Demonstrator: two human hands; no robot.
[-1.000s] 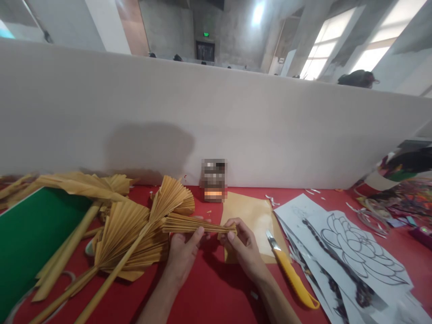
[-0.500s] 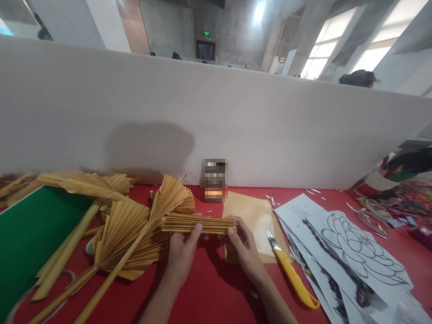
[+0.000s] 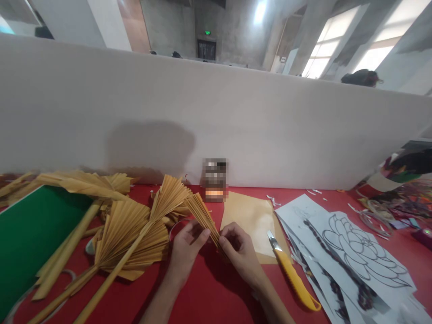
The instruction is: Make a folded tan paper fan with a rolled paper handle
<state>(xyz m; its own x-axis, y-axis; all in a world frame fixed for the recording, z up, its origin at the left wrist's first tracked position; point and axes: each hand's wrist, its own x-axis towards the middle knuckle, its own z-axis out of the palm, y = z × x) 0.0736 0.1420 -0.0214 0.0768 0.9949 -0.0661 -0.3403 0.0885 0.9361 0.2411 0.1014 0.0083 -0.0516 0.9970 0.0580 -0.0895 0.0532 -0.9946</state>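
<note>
Pleated paper (image 3: 202,213): swung, since the earlier frames, from lying level across both hands to slanting, far end up and leftward, near end down by the right fingers; now between both hands, above the red tabletop (image 3: 205,297).
Folding: judging by the narrow, even pleats, seemingly done along the visible length; lower end partly hidden by fingers.
Spreading: apparently left to do; bunched into a slim bundle, opening only slightly toward the top.
Finished-looking fans (image 3: 123,234): spread wide, fixed on stalks (image 3: 118,263), lying to the left; no such stalk visible on the held bundle.
Right hand (image 3: 240,247): pinching the lower part between thumb and curled fingers, wrist low, forearm angling in from the lower right.
Left hand (image 3: 187,245): half curled, thumb pointing rightward, tip at the bundle's left edge; cannot tell whether gripping or merely steadying.
Yellow knife (image 3: 292,279): lying unheld right of the right hand, blade overlapping the tan sheet (image 3: 245,209).
</note>
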